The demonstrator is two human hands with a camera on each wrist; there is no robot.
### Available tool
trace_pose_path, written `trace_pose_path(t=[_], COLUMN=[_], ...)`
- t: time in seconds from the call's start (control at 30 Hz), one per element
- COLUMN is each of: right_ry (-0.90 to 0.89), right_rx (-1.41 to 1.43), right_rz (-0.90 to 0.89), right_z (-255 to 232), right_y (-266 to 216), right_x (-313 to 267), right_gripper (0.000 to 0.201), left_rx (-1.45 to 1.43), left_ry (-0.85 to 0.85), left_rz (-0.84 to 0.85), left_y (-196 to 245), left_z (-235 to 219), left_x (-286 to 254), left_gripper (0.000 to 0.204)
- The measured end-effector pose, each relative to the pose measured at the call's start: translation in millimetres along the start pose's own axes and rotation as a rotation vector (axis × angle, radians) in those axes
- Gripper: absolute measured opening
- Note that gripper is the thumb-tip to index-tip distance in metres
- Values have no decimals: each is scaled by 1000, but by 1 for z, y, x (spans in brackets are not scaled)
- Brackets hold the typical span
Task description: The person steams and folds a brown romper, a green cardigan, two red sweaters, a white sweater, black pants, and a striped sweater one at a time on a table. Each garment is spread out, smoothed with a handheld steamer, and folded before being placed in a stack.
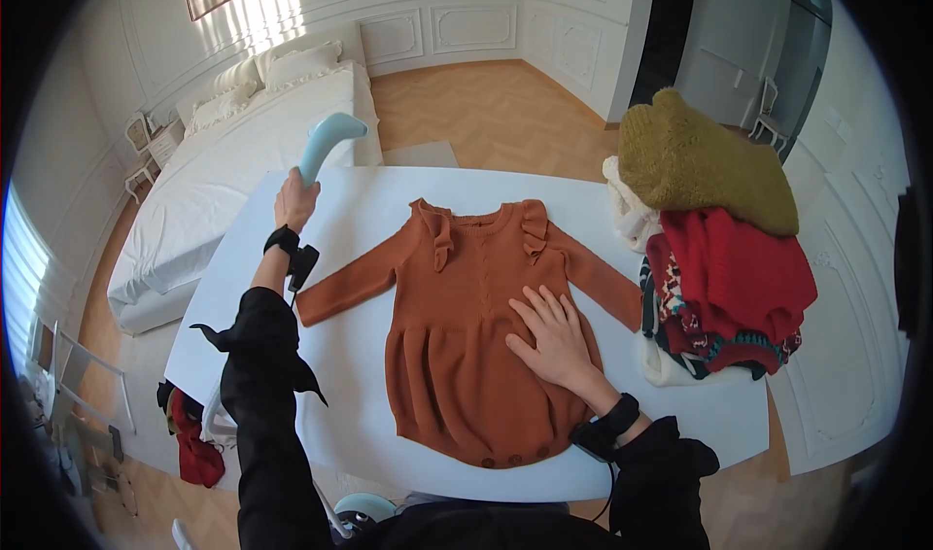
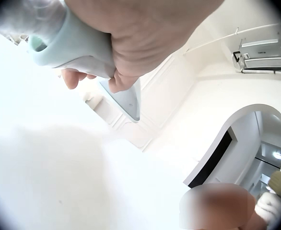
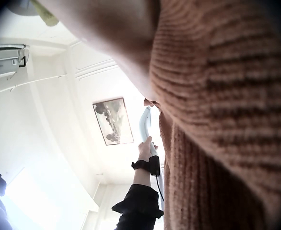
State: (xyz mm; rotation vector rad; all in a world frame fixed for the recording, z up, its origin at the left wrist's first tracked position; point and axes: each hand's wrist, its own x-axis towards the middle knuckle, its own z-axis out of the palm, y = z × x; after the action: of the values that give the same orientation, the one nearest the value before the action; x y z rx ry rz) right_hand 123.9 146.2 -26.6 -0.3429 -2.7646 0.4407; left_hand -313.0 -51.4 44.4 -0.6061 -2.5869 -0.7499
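Note:
A rust-brown knitted baby romper [image 1: 442, 292] lies front up on the white table [image 1: 233, 302], its sleeves spread and ruffles at both shoulders. My right hand [image 1: 556, 341] rests on its right-hand side with the fingers spread. Ribbed knit [image 3: 227, 120] fills much of the right wrist view. Beyond the romper's left sleeve, my left hand [image 1: 295, 203] grips the handle of a pale blue garment steamer [image 1: 330, 140], raised above the table's far left part. In the left wrist view, fingers wrap the steamer's handle [image 2: 85, 50], and a translucent hose [image 2: 30, 17] runs from its end.
Folded knitwear is piled at the table's right end, with an olive knit [image 1: 709, 161] over a red one [image 1: 748, 273]. A bed [image 1: 243, 176] stands beyond the left side. Below the left edge hang dark and red clothes [image 1: 199, 458]. A pale blue base [image 1: 364, 504] shows near the front edge.

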Motion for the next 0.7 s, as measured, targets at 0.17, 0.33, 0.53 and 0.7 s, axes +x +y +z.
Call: trace_pose_path(t=[0.17,0.33,0.53,0.7], right_ry=[8,0,-14,-33], right_rx=[-11,-1,-51,-73], right_rz=[-2,4,20,71], right_z=[5,6,8,9], right_y=[4,6,5,-9], right_x=[0,-1,-4,-17], right_gripper=[58,58,58,61], left_rx=[-153,-312,-226,-186], left_ry=[-88,-238,-429,-548], left_rz=[50,125,90,240], left_y=[33,64,84,76], left_z=[-71,-126,-167,-168], left_x=[-31,-106,-203,-252], left_gripper=[49,51,52,52])
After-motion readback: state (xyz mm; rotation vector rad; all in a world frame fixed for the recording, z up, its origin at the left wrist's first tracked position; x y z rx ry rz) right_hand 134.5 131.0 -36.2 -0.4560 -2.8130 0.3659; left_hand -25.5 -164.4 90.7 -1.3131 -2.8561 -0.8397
